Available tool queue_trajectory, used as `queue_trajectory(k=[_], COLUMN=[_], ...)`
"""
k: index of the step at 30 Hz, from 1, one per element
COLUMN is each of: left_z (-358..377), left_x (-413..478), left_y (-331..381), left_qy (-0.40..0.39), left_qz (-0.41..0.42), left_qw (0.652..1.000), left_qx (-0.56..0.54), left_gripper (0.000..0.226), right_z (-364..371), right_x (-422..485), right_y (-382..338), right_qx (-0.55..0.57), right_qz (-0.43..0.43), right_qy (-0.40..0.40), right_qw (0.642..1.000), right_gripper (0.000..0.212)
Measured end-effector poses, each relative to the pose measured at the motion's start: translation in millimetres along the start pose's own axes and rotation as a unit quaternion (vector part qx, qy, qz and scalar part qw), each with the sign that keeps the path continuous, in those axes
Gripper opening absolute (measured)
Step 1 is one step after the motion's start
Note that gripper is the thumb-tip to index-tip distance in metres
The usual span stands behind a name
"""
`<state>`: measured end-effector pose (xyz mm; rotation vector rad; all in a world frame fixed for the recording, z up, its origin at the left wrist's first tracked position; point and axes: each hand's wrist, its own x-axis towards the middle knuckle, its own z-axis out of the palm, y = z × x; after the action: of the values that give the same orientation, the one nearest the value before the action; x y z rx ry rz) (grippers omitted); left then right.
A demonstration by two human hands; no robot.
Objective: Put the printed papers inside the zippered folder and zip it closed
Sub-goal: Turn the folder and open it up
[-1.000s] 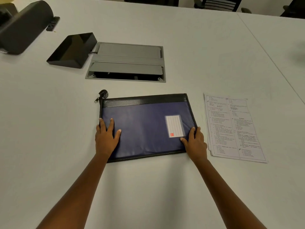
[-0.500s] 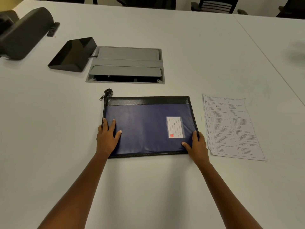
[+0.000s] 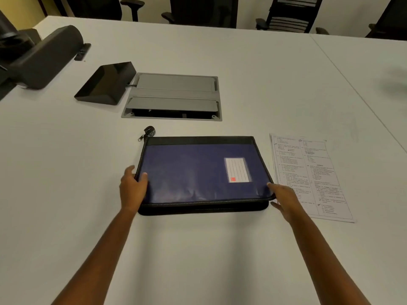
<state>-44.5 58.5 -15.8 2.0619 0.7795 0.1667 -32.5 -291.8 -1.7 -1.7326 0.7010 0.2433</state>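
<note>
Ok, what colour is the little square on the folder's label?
Red square, lower left of the label on the folder; head view.

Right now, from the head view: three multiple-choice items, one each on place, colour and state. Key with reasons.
1. Where do the papers lie relative to the folder?
A. To its left
B. To its right, on the table
C. Inside it

2. What colour is the folder's face?
A. Red
B. Dark blue
C. Green

3. What are the left hand and the right hand doing?
A. Each grips a side of the folder
B. Both lie flat on the table, away from it
C. Both lift the papers

Key:
1 B: the stack lies on the table just beyond the folder's right edge.
2 B: the panel is dark blue with black trim.
3 A: a thumb lies on top at each near corner, with fingers at the folder's left and right edges.
</note>
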Motion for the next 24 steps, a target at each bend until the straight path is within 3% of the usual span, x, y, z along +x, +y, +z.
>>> queue_trajectory(k=[8, 12, 17, 24], left_z=[-45.3, -45.4, -25.7, 0.0], left_x=[48.8, 52.9, 63.8, 86.2], left_y=[57.8, 84.2, 102.3, 95.8], left_qy=[-0.008, 0.001, 0.036, -0.013], left_qz=[-0.079, -0.069, -0.03, 0.048], left_qw=[0.959, 0.924, 0.933, 0.969], left_qx=[-0.272, -0.376, -0.356, -0.242], left_gripper=[0.014, 0.033, 0.045, 0.042], right_z=[-7.4, -1.6, 11.0, 31.1], right_x=[-0.5, 8.6, 27.1, 57.4], right_y=[-67.7, -101.8, -127.3, -134.0], right_qx=[0.185, 0.17, 0.128, 0.019], right_qz=[-0.087, -0.142, -0.196, -0.222], right_qy=[0.002, 0.029, 0.046, -0.003], right_qw=[0.979, 0.975, 0.971, 0.975], right_gripper=[0.041, 0.045, 0.046, 0.045])
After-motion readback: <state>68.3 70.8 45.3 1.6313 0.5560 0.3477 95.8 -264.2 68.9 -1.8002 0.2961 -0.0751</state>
